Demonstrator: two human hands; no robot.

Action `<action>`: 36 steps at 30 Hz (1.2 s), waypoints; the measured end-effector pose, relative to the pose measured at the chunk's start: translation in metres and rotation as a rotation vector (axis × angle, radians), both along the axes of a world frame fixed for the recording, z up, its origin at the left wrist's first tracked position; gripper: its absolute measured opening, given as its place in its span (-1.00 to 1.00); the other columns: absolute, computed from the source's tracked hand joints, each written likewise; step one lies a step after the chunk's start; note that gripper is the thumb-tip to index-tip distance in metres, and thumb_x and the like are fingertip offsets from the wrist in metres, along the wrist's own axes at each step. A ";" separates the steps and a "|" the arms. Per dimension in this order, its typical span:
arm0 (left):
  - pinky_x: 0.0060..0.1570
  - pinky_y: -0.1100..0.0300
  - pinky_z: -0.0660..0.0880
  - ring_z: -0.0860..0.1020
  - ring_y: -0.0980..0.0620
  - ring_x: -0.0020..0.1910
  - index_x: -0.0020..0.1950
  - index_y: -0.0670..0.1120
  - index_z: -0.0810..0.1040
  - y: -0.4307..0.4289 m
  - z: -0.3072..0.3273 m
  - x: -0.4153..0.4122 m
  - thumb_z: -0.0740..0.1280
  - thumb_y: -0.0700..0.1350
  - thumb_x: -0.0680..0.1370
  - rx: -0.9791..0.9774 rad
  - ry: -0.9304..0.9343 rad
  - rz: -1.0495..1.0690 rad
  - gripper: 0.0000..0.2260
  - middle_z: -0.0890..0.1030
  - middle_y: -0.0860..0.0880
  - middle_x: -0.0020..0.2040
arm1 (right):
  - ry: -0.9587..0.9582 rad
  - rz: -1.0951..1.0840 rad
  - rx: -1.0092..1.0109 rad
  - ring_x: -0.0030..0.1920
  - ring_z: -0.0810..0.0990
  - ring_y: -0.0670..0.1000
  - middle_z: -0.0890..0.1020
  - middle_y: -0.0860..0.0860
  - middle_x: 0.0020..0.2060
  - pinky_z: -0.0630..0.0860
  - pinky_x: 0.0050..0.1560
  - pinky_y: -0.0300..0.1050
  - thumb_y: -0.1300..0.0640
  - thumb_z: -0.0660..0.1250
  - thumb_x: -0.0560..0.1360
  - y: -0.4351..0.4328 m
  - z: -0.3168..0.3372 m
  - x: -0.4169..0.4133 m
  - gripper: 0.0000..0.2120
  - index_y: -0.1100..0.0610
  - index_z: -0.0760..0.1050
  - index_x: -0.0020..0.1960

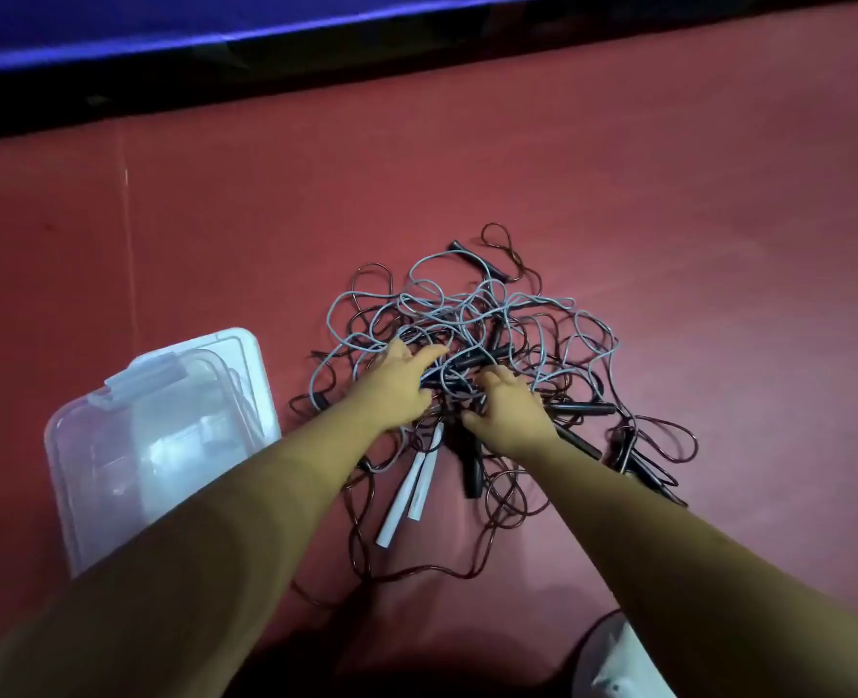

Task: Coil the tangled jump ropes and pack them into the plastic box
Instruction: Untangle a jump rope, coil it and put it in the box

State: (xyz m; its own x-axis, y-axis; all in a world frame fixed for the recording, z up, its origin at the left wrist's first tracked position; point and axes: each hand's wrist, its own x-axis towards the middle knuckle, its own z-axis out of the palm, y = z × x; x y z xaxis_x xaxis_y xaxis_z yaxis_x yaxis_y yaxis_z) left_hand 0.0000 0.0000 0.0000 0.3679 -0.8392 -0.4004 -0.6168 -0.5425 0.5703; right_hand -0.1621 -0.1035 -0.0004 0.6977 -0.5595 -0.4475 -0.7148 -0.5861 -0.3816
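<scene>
Amid the tangled jump ropes [472, 319], left hand [396, 387] and right hand [510, 413] dig, fingers curled; grip unclear.

There is just one camera, and it sits on the person's head. It looks forward and down at the red floor [668, 193]. It is close: both bare arms come in from the bottom edge and look big. The left hand [396, 390] and right hand [510, 415] are near the middle, on the pile of ropes [467, 314]. The clear box [114, 435] is low on the left, and a blue mat [165, 27] runs along the top edge
</scene>
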 end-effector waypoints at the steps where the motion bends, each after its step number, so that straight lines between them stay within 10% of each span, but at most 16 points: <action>1: 0.22 -0.05 0.45 0.39 -0.13 0.21 0.52 0.21 0.26 -0.003 -0.004 -0.003 0.29 -0.13 0.54 0.034 -0.019 -0.043 -0.43 0.27 -0.06 0.15 | 0.027 0.028 -0.039 0.39 0.34 0.18 0.34 0.04 0.43 0.28 0.39 0.18 -0.05 0.31 0.52 0.000 -0.005 -0.001 -0.41 0.16 0.31 0.48; 10: 0.15 -0.04 0.46 0.25 -0.16 0.37 0.33 0.13 0.48 0.000 -0.051 -0.020 0.32 -0.01 0.59 0.184 -0.161 -0.107 -0.69 0.23 -0.10 0.27 | 0.138 0.197 -0.303 0.28 0.34 0.23 0.34 0.14 0.32 0.29 0.31 0.16 0.09 0.19 0.60 0.006 -0.039 0.000 -0.64 0.12 0.40 0.38; 17: 0.25 -0.08 0.38 0.29 -0.16 0.33 0.46 0.12 0.28 0.010 -0.034 -0.032 0.40 0.02 0.53 0.033 -0.188 -0.087 -0.46 0.24 -0.09 0.31 | 0.057 0.337 -0.365 0.20 0.36 0.20 0.41 0.10 0.18 0.31 0.20 0.10 0.09 0.28 0.57 -0.006 -0.009 0.004 -0.71 0.05 0.49 0.29; 25: 0.41 -0.05 0.23 0.21 -0.13 0.42 0.17 0.06 0.64 0.020 0.051 -0.024 0.34 0.05 0.57 -0.256 -0.175 -0.031 -0.79 0.26 -0.08 0.43 | -0.266 0.909 -0.524 -0.24 0.56 0.12 0.61 0.02 -0.37 0.49 -0.17 -0.04 0.21 0.48 0.37 -0.029 0.135 0.012 -0.88 0.11 0.55 -0.15; 36: 0.02 0.15 0.49 0.61 0.10 -0.09 -0.01 -0.05 0.60 0.053 0.280 -0.003 0.23 -0.02 0.66 -0.431 0.003 -0.308 -0.81 0.66 0.10 -0.14 | -0.580 0.572 -0.414 -0.28 0.47 0.03 0.53 -0.04 -0.28 0.43 -0.21 -0.05 0.10 0.43 0.52 -0.007 0.352 -0.035 -0.87 0.11 0.49 -0.09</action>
State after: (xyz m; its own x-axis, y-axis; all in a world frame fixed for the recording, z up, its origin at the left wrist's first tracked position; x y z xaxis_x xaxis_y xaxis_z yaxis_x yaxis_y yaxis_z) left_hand -0.0031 0.0527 0.2800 0.0774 -0.9970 0.0038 -0.7086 -0.0523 0.7036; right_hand -0.1976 -0.1102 0.3512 0.9708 -0.0969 0.2197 -0.0347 -0.9620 -0.2709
